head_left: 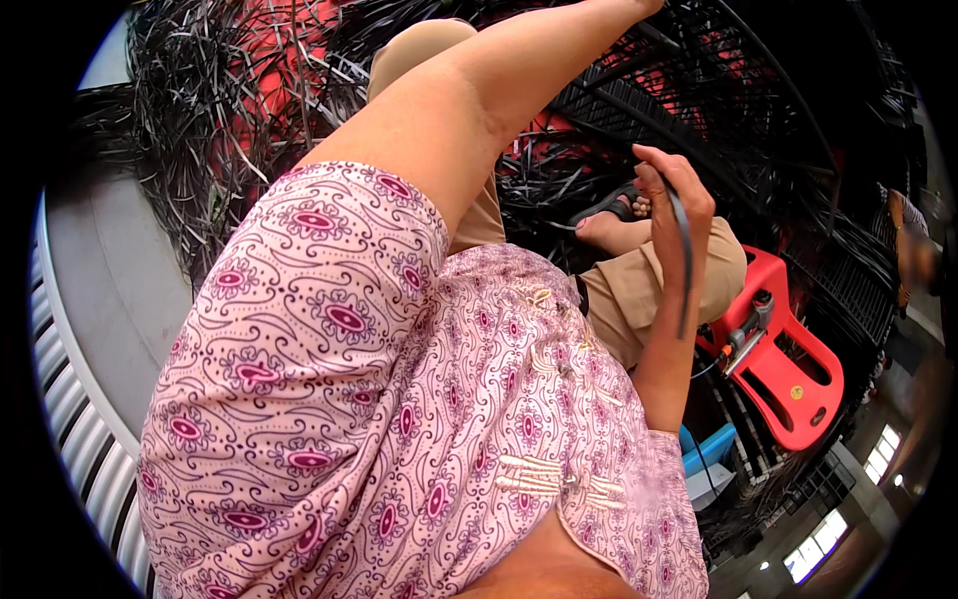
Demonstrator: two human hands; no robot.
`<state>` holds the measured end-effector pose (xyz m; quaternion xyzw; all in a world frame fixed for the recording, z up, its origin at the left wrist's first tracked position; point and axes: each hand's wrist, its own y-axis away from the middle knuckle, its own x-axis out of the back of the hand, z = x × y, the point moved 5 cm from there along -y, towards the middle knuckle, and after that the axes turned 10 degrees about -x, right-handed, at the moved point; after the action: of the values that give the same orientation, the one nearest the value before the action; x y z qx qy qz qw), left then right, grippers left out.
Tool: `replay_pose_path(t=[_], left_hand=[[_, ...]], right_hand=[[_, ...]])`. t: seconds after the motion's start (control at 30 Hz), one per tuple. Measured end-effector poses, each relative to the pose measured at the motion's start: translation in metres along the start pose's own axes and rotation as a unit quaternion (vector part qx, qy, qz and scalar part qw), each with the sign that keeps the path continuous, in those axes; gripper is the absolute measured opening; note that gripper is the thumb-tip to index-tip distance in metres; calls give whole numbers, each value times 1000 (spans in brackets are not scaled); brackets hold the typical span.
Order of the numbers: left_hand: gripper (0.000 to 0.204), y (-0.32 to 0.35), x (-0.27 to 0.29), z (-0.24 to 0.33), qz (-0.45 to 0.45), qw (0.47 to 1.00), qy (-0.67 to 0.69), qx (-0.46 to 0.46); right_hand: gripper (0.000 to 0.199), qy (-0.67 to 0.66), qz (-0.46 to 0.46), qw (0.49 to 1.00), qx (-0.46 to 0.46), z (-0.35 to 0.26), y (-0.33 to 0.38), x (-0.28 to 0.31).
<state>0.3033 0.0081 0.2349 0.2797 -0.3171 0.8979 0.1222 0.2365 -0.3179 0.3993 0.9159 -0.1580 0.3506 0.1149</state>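
Observation:
My right hand (682, 212) is raised above my right knee, its fingers curled together. A dark, flat plastic strip (685, 250) runs from between the fingers down along the wrist. My left forearm (559, 50) stretches across to the top edge, where the picture cuts off the hand. In front of me, under that arm, is a black woven frame (689, 110) with slatted, basket-like sides. Many loose black strips (190, 130) lie heaped to the left and around my feet.
Red fabric or sheeting (274, 75) shows through the strips. To my right stands a red plastic stool (798, 384) with a metal hand tool (750, 329) on it. Below are a blue-and-white box (711, 454) and a wire rack (813, 489). Another person's arm (910, 255) appears far right.

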Motion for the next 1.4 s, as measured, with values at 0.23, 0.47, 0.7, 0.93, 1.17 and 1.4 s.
replay_pose_path(t=[0.23,0.47,0.7,0.93,1.17,1.4], left_hand=[[28,9,-10,-11,5,999,30,-17],[41,34,52,23,-14,957,200,210],[48,37,87,42,-41,926,230,296],[47,33,90,45,-24,938,211,275],[47,33,98,53,-60,944,205,249],[48,38,95,55,-59,935,200,287]], right_hand=[[12,14,43,999,16,-11,-46,12],[22,-131,105,981,99,-5,-121,24],[35,-606,-52,793,-44,19,-185,12],[34,-573,-110,806,-99,-9,-182,11],[33,-551,-96,822,-106,-19,-196,28],[32,-557,-143,803,-157,11,-251,21]])
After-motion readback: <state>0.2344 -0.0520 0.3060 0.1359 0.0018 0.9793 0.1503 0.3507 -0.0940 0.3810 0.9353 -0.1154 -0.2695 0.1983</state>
